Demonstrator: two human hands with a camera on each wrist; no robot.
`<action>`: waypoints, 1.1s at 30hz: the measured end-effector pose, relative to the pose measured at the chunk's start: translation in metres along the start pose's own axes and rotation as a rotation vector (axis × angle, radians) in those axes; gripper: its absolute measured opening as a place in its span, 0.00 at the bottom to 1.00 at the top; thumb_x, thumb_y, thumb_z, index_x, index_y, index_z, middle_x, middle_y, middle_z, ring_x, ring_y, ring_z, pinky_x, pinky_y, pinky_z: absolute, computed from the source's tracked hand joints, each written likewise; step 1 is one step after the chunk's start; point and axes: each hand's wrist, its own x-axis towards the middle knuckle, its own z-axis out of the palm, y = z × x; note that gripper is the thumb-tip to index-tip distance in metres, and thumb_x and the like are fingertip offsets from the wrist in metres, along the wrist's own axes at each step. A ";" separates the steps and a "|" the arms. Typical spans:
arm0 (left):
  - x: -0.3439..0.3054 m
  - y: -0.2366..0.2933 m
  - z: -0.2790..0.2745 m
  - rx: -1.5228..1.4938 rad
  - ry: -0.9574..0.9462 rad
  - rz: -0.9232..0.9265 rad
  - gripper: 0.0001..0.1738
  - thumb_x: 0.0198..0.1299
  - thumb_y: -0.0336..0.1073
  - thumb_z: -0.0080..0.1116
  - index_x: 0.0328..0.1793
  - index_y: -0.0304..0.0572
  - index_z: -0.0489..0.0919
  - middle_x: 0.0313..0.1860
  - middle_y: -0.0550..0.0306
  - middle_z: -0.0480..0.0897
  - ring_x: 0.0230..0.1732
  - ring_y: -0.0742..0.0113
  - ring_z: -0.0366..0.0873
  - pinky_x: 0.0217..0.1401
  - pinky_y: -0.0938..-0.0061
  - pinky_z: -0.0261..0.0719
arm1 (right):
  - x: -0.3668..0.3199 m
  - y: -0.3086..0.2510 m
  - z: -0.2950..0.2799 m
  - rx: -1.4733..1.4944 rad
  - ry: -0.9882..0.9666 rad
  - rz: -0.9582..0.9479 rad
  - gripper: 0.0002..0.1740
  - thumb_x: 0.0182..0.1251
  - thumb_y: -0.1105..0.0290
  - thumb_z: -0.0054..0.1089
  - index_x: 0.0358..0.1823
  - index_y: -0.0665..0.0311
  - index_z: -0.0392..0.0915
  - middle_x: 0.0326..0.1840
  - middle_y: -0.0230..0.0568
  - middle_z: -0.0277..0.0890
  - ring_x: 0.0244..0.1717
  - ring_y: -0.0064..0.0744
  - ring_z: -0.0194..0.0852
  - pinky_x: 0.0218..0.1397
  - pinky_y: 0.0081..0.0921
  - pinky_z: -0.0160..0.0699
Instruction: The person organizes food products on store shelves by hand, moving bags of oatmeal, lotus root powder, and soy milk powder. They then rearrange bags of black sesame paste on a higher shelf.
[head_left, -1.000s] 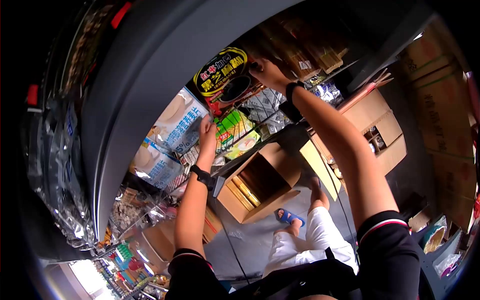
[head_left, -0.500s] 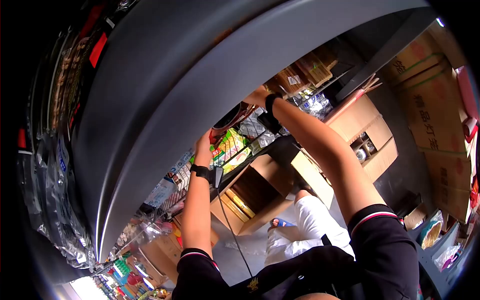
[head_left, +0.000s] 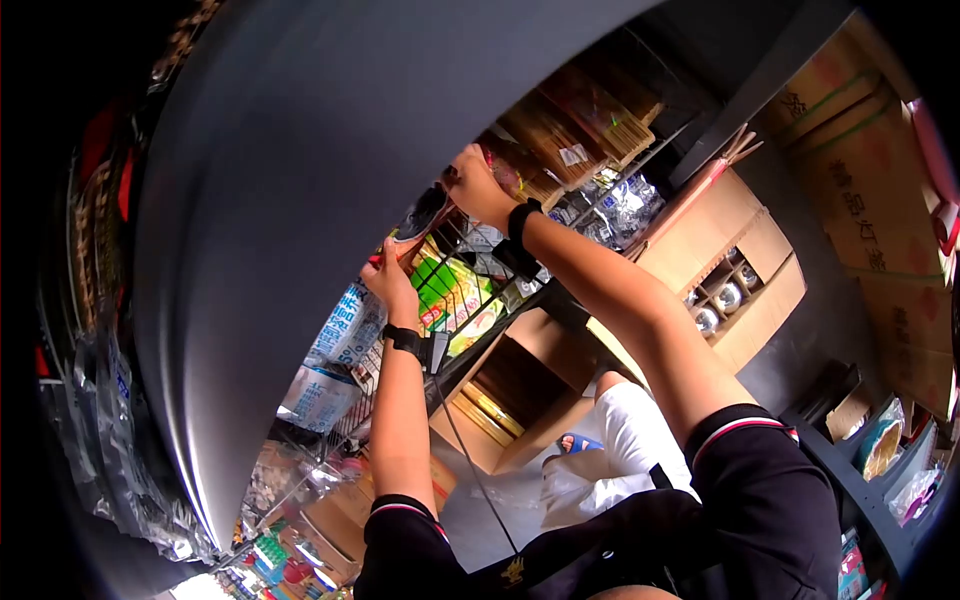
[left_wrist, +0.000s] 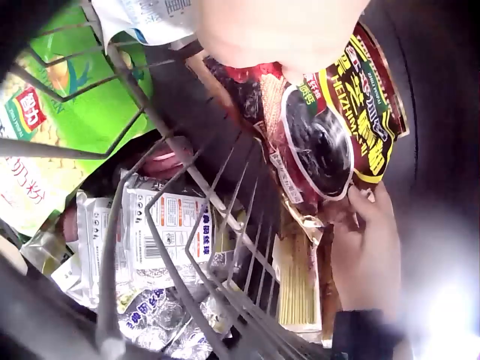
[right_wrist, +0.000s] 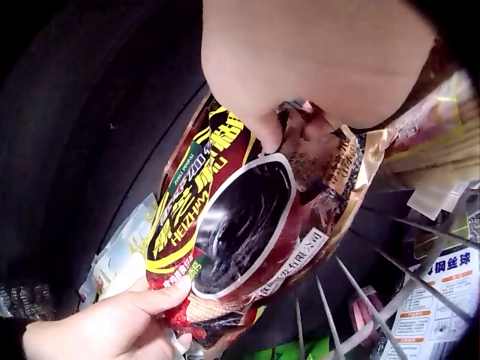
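A dark red and black bag with yellow lettering (right_wrist: 244, 217) is held between both hands, above the wire rack (left_wrist: 154, 210). In the right wrist view the left hand (right_wrist: 112, 326) pinches one end, thumb on the front. The right hand (right_wrist: 315, 60) grips the opposite end, its fingers partly hidden. From the left wrist, the right hand (left_wrist: 367, 251) appears at the bag's edge, and the left hand (left_wrist: 277, 34) covers the other end. The head view shows the left hand (head_left: 392, 285) and right hand (head_left: 480, 190) by the grey panel, which hides most of the bag.
The large grey curved panel (head_left: 300, 150) stands close in front of the hands. Green bags (head_left: 455, 300), blue-white bags (head_left: 325, 395) and silver packets (head_left: 620, 210) lie on the rack. Open cardboard boxes (head_left: 765, 310) stand below; a cable (head_left: 465, 450) hangs near the left wrist.
The bag, plainly visible at first, is now mostly behind the grey panel in the head view. Both hands have shifted left in that view, still holding it, and the view itself has moved.
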 end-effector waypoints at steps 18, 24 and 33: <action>-0.018 -0.063 0.102 0.176 -0.428 -0.151 0.22 0.74 0.30 0.58 0.72 0.35 0.74 0.63 0.49 0.81 0.56 0.72 0.80 0.59 0.76 0.80 | -0.027 0.012 -0.070 -0.781 -0.401 0.219 0.39 0.66 0.65 0.63 0.76 0.77 0.67 0.64 0.56 0.73 0.67 0.52 0.71 0.61 0.40 0.82; -0.036 -0.038 0.172 -0.120 -0.359 -0.609 0.29 0.81 0.45 0.43 0.81 0.38 0.70 0.79 0.47 0.74 0.76 0.56 0.72 0.78 0.64 0.69 | -0.034 0.009 -0.067 -0.952 -0.361 0.230 0.40 0.70 0.55 0.64 0.76 0.74 0.68 0.61 0.52 0.74 0.64 0.49 0.74 0.53 0.37 0.85; -0.048 -0.026 0.176 -0.225 -0.447 -0.490 0.30 0.83 0.51 0.44 0.82 0.44 0.70 0.79 0.55 0.74 0.76 0.57 0.72 0.77 0.64 0.71 | -0.045 -0.002 -0.072 -0.958 -0.243 0.185 0.33 0.69 0.64 0.61 0.71 0.76 0.72 0.62 0.59 0.75 0.66 0.54 0.73 0.61 0.42 0.82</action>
